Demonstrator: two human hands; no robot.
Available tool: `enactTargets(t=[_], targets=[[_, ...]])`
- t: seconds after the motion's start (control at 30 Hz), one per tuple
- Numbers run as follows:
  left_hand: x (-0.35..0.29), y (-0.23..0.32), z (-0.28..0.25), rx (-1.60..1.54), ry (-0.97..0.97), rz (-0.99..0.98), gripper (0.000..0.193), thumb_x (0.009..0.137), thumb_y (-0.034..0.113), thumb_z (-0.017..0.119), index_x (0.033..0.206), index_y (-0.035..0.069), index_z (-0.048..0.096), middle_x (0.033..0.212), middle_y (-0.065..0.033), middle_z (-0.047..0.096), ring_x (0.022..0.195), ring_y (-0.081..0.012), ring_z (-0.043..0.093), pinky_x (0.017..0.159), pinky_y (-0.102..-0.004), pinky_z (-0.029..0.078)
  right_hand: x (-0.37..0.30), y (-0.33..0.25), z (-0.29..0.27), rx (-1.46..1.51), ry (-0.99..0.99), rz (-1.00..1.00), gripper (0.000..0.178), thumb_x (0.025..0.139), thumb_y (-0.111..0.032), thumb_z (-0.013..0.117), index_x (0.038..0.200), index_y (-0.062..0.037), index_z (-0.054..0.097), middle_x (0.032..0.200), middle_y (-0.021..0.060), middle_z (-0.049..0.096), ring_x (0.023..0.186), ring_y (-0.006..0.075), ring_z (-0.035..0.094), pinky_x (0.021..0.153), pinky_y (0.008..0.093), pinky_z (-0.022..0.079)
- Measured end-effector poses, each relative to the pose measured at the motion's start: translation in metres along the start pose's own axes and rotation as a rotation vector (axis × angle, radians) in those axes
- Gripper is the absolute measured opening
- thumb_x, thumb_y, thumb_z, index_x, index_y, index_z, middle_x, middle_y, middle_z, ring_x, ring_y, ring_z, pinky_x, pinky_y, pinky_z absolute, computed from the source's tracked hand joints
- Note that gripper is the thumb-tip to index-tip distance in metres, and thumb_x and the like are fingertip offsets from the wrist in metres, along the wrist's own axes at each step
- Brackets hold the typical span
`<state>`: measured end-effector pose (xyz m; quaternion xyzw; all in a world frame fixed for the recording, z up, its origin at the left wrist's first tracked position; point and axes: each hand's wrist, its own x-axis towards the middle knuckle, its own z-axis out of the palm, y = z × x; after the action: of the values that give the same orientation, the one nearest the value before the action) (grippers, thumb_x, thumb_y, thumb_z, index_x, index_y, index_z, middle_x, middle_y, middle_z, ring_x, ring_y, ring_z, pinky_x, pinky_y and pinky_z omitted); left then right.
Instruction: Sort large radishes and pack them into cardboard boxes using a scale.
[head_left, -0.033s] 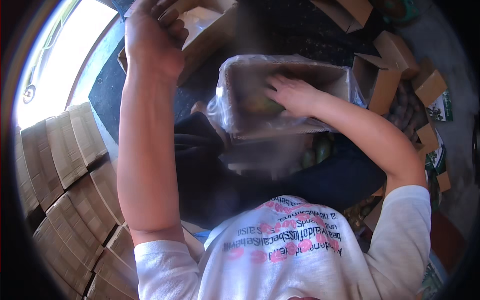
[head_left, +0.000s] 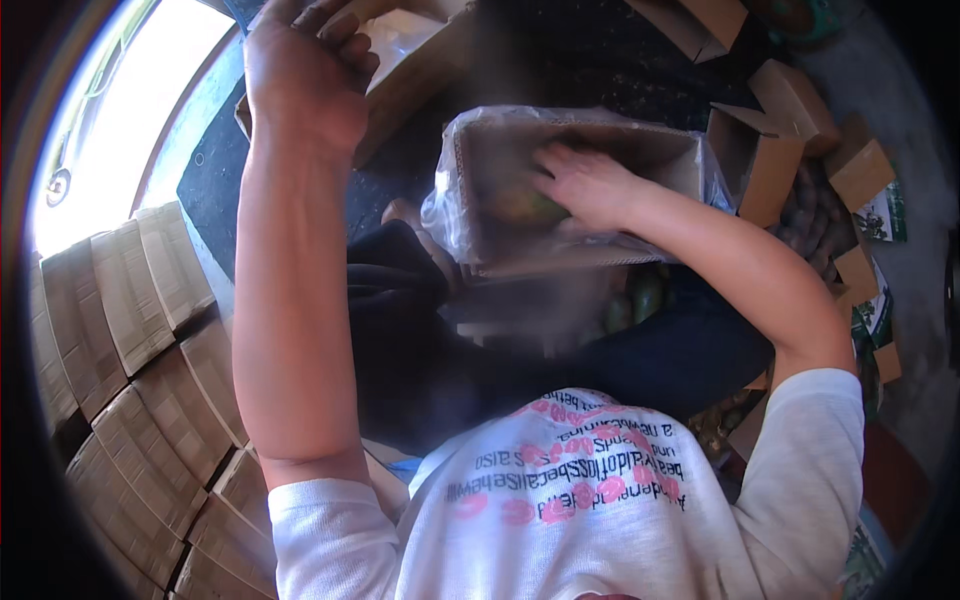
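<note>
My right hand (head_left: 590, 185) reaches into an open cardboard carton (head_left: 590, 262) lined with clear plastic. Its fingers and thumb lie around the right end of a green-and-orange oblong fruit (head_left: 530, 208); the fingertips are slightly blurred. At the upper left, my left hand (head_left: 305, 75) is raised beside another open carton (head_left: 420, 75). The left fingers are loosely bent and apart, some cut off by the picture's top edge, and nothing shows in them.
Stacked closed cartons (head_left: 130, 350) stand at the left. Several open cartons (head_left: 760, 155) crowd the right side, with dark roundish items (head_left: 808, 225) among them. Green fruits (head_left: 645, 295) lie by my leg, below the lined carton. A dark sheet (head_left: 580, 60) covers the floor beyond.
The picture is nearly the same. The lined carton sits very slightly higher in view, and both hands keep their places.
</note>
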<state>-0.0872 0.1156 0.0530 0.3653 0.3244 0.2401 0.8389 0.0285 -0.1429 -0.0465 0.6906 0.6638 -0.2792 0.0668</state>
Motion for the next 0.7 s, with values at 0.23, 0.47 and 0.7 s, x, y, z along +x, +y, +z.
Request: enactTargets(t=[0.23, 0.47, 0.7], targets=[[0.088, -0.001, -0.086, -0.486, -0.037, -0.155, 0.025, 0.102, 0.004, 0.048, 0.121, -0.012, 0.049, 0.107, -0.0218, 0.059, 0.097, -0.0292, 0.060, 0.090, -0.0396, 0.053, -0.057, 0.020, -0.044, 0.342, 0.352, 0.001, 0.049, 0.084, -0.016, 0.071, 0.131, -0.0091, 0.060, 0.113, 0.0185, 0.065, 0.107, 0.0331, 0.064, 0.097, 0.0410, 0.050], [0.101, -0.015, -0.138, -0.727, -0.266, -0.076, 0.018, 0.103, 0.013, 0.049, 0.106, 0.002, 0.063, 0.097, -0.0085, 0.064, 0.092, -0.0187, 0.062, 0.081, -0.0327, 0.051, -0.301, 0.042, -0.065, 0.420, 0.972, 0.645, 0.021, 0.096, -0.010, 0.063, 0.111, 0.0042, 0.067, 0.105, 0.0135, 0.071, 0.092, 0.0210, 0.066, 0.084, 0.0338, 0.051], [0.127, 0.034, -0.243, -1.992, -0.187, 0.334, 0.023, 0.101, 0.020, 0.051, 0.113, 0.007, 0.065, 0.094, -0.0061, 0.069, 0.081, -0.0170, 0.065, 0.072, -0.0313, 0.052, -0.513, 0.015, 0.080, 0.467, 1.010, 1.207, 0.031, 0.098, -0.015, 0.062, 0.122, 0.0049, 0.064, 0.100, 0.0047, 0.069, 0.086, 0.0080, 0.060, 0.075, 0.0246, 0.048]])
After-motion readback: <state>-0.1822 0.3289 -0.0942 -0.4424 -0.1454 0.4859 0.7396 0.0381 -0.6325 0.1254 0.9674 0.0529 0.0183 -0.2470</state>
